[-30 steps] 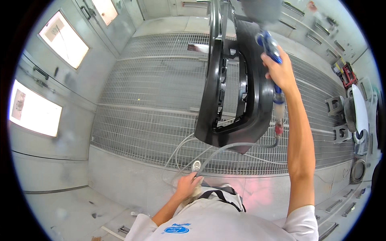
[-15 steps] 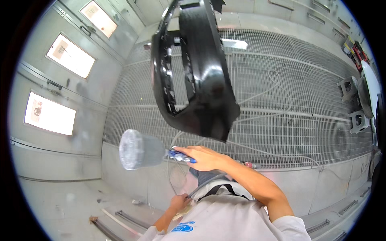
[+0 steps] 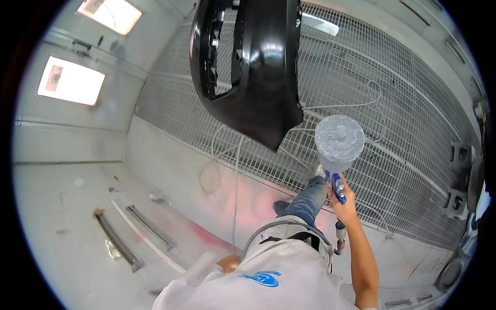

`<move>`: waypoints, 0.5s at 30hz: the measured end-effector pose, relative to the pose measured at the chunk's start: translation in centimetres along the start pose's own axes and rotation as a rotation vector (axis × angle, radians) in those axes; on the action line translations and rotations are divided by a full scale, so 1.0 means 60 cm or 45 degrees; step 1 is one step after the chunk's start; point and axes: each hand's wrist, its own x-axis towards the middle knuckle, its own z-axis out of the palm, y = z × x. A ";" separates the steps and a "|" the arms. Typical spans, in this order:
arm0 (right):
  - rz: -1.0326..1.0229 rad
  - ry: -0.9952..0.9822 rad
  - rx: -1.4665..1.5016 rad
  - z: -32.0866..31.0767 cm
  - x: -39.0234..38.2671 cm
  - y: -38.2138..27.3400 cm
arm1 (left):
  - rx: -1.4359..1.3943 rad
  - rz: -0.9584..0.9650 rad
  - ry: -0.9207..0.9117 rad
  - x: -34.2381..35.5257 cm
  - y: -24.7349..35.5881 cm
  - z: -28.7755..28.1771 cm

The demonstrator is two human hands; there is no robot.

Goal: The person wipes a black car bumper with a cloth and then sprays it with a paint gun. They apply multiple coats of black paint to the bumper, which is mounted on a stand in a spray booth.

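My right hand (image 3: 343, 199) is closed round the blue and silver handle of a paint spray gun (image 3: 338, 187). On top of the gun sits a cloudy, translucent cup (image 3: 339, 142) with a round lid facing up. Up and to the left hangs a glossy black car bumper (image 3: 263, 67), its pointed lower corner apart from the cup. Only part of my left hand (image 3: 229, 263) shows beside my shirt at the lower left; its fingers are hidden. A grey hose (image 3: 289, 223) arcs across my waist, and a fitting with a red end (image 3: 340, 237) hangs below my right hand.
Metal floor grating (image 3: 413, 134) spreads beneath the bumper, with a thin pale hose (image 3: 380, 98) lying on it. Grey step stools (image 3: 457, 204) stand at the right. Lit windows (image 3: 71, 81) line the left wall. Long rails (image 3: 119, 240) lie at the lower left.
My right hand has swung the spray gun from left of the bumper to its right. My left hand has gone partly out of sight. The view has turned, and my legs now show.
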 end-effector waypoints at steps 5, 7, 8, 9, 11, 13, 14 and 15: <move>-0.587 -0.274 -0.703 -0.042 0.110 0.005 | -0.356 -0.004 -0.099 0.085 0.125 0.124; -0.578 -0.594 -0.820 -0.037 0.152 0.000 | -0.470 -0.038 0.034 0.120 0.202 0.166; -0.569 -0.764 -0.863 -0.035 0.172 0.004 | -0.529 -0.074 0.152 0.137 0.244 0.174; -0.650 -0.818 -0.953 -0.035 0.179 0.012 | -0.555 -0.121 0.301 0.160 0.276 0.172; -0.869 -0.929 -1.139 -0.034 0.209 0.041 | -0.530 -0.192 0.461 0.131 0.400 0.102; -1.042 -0.999 -1.173 -0.051 0.228 0.068 | -0.179 -0.056 0.789 0.159 0.428 0.118; -1.133 -1.061 -1.205 -0.060 0.244 0.089 | -0.202 -0.058 0.824 0.149 0.484 0.114; -1.185 -1.078 -1.233 -0.070 0.264 0.109 | -0.210 -0.061 0.810 0.111 0.554 0.067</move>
